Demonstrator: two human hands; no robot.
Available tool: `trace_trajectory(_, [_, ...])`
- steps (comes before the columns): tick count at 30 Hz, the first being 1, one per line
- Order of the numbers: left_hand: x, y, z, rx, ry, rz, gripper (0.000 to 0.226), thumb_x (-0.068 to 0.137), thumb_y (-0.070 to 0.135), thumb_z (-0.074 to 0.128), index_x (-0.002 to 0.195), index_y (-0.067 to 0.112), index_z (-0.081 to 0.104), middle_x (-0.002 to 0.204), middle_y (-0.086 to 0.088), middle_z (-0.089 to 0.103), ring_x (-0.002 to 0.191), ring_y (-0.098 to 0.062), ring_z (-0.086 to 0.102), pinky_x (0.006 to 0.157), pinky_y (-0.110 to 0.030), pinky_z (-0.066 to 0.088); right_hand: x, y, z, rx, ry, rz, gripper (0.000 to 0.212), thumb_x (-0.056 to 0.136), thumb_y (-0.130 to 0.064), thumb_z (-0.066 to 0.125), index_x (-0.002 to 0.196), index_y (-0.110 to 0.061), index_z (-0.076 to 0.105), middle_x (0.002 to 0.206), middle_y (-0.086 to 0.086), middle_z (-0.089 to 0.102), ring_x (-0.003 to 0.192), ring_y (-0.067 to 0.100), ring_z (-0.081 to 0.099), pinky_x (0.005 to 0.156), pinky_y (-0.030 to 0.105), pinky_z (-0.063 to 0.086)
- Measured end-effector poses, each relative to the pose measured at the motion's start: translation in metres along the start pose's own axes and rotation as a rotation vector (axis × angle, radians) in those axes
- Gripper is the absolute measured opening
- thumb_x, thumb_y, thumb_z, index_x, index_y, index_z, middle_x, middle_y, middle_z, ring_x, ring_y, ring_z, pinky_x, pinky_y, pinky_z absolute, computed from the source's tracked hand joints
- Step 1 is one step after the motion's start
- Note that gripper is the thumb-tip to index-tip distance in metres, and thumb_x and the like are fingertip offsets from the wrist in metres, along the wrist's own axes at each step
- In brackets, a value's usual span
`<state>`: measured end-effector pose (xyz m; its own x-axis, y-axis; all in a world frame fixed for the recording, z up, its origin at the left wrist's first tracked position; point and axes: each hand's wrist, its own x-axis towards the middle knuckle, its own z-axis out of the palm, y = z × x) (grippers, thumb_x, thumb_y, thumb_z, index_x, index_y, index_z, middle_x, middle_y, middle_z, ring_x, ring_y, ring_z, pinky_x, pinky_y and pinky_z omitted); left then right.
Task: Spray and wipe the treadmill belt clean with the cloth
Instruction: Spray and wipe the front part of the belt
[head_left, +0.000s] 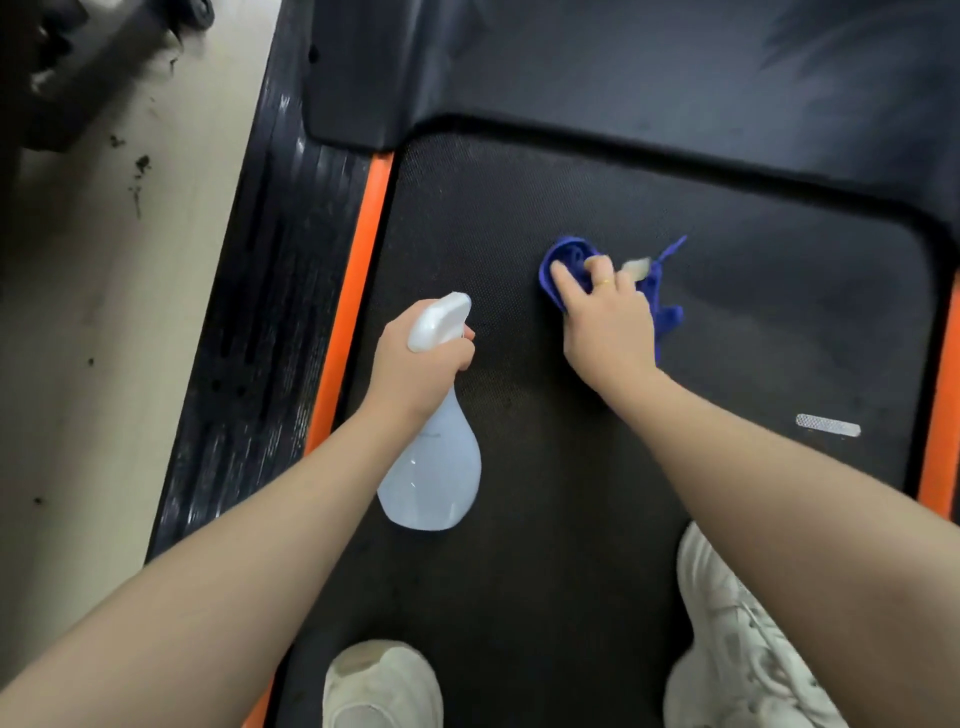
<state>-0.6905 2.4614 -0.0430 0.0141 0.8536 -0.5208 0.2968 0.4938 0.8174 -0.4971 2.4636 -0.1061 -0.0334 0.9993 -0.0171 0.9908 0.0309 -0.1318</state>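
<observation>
Left hand (415, 364) clenched round white spray bottle (434, 467), right hand (605, 317) grasping bunched blue cloth (563, 265) against black treadmill belt (519, 218), cloth largely hidden, fingertips blurred, seemingly curled, white shoes (727, 623) cut off

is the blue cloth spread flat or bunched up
Bunched up: the blue cloth sits crumpled under the right hand on the belt, loose ends trailing.

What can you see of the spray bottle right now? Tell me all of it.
The spray bottle has a pale, translucent, pear-shaped body that looks like plastic, with a white trigger head. The left hand grips its neck, fingers curled round it. It is held above the left side of the treadmill belt, nozzle pointing forward and base toward the person. Whether the base touches the belt cannot be told, nor the liquid level. No spray is visible.
</observation>
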Motion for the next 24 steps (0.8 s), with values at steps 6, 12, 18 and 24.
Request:
trace_trajectory(6, [-0.009, 0.006, 0.007, 0.061, -0.044, 0.029, 0.037, 0.057, 0.016, 0.056, 0.093, 0.016, 0.066, 0.081, 0.004, 0.065, 0.079, -0.014, 0.059, 0.069, -0.028, 0.047, -0.04, -0.001, -0.007, -0.041, -0.191, -0.561, 0.055, 0.06, -0.015, 0.076, 0.114, -0.017, 0.066, 0.102, 0.016, 0.062, 0.075, 0.033, 0.057, 0.053, 0.035, 0.043])
trace_trajectory(12, [-0.01, 0.008, 0.026, 0.231, -0.216, 0.056, 0.041, 0.067, 0.019, 0.062, 0.108, 0.015, 0.063, 0.099, -0.003, 0.065, 0.092, -0.019, 0.06, 0.078, -0.035, 0.05, -0.002, 0.028, -0.045, 0.079, -0.163, 0.164, 0.043, 0.093, -0.016, 0.047, 0.135, -0.021, 0.046, 0.126, 0.013, 0.045, 0.106, 0.036, 0.045, 0.081, 0.042, 0.041])
trace_trajectory(18, [-0.019, 0.034, 0.083, 0.323, -0.275, 0.07, 0.035, 0.082, 0.013, 0.061, 0.116, 0.017, 0.056, 0.104, 0.001, 0.06, 0.094, -0.019, 0.056, 0.075, -0.028, 0.044, -0.045, 0.108, -0.083, 0.123, -0.219, 0.168, 0.042, 0.092, -0.018, 0.048, 0.134, -0.025, 0.05, 0.125, 0.011, 0.047, 0.107, 0.036, 0.047, 0.085, 0.042, 0.044])
trace_trajectory(24, [-0.027, 0.047, 0.14, 0.303, -0.263, 0.056, 0.033, 0.085, 0.018, 0.063, 0.113, 0.017, 0.046, 0.101, 0.001, 0.053, 0.086, -0.016, 0.051, 0.064, -0.025, 0.04, -0.061, 0.149, -0.087, 0.304, -0.104, 0.458, 0.04, 0.093, -0.017, 0.046, 0.133, -0.025, 0.052, 0.122, 0.009, 0.047, 0.111, 0.033, 0.047, 0.093, 0.04, 0.041])
